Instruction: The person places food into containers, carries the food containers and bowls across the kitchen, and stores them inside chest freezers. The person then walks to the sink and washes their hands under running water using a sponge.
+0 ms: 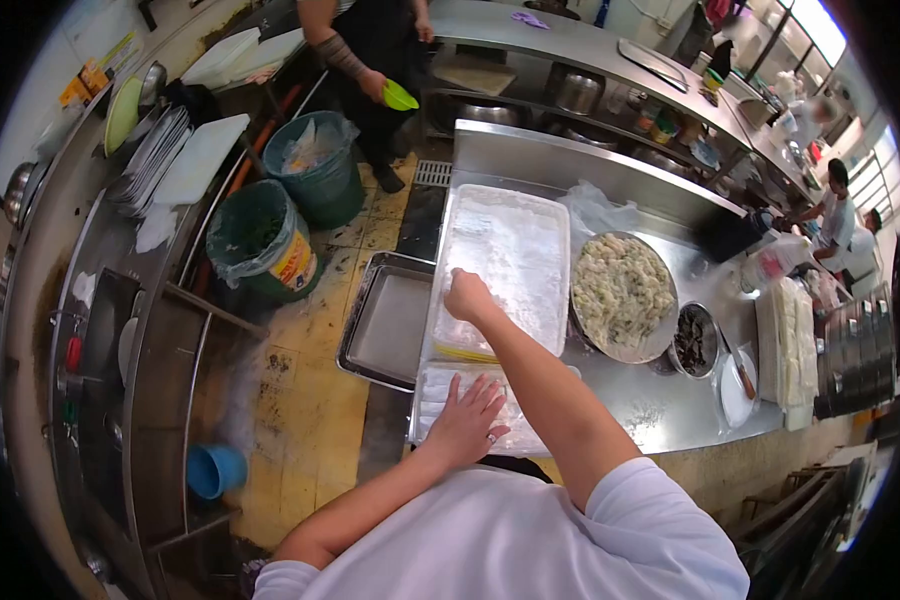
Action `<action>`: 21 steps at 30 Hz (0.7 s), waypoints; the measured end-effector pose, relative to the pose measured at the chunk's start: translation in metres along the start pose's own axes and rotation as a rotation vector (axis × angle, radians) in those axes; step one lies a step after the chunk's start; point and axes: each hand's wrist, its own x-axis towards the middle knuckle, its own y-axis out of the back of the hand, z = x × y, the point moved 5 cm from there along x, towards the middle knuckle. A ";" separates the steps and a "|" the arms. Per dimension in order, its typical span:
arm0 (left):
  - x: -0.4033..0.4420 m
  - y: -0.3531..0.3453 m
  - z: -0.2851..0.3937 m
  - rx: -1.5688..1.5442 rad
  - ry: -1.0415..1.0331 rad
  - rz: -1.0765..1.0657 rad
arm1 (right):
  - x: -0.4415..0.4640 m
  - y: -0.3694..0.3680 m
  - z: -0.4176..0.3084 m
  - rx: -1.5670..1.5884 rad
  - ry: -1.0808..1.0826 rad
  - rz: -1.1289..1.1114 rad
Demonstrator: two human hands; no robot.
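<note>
My right hand (468,297), its fingers closed, is over the left side of a large white tray (515,225) with a white powdery surface. Whatever it may hold is hidden. My left hand (465,422), a ring on one finger, lies with fingers spread on a smaller tray of white pieces (520,432) nearer my body. To the right of the large tray is a round pan of pale chopped filling (622,297). Beside that pan stands a metal bowl of dark pieces (693,340). A knife (738,365) rests across a white plate (738,400).
An empty metal tray (390,320) juts out left of the steel table (660,405). Two lined bins (315,170) stand on the floor, near a blue bucket (216,470). A person (380,90) holds a green bowl beyond. White stacked items (787,340) are at right.
</note>
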 end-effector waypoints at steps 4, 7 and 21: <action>-0.026 0.010 -0.022 -0.074 0.119 0.130 | -0.017 0.012 -0.011 -0.081 0.144 -0.092; -0.039 0.017 -0.039 -0.119 0.171 0.212 | -0.058 0.027 -0.016 -0.109 0.315 -0.126; -0.011 0.010 -0.027 -0.190 -0.028 0.182 | -0.258 0.069 0.130 0.259 -0.179 0.095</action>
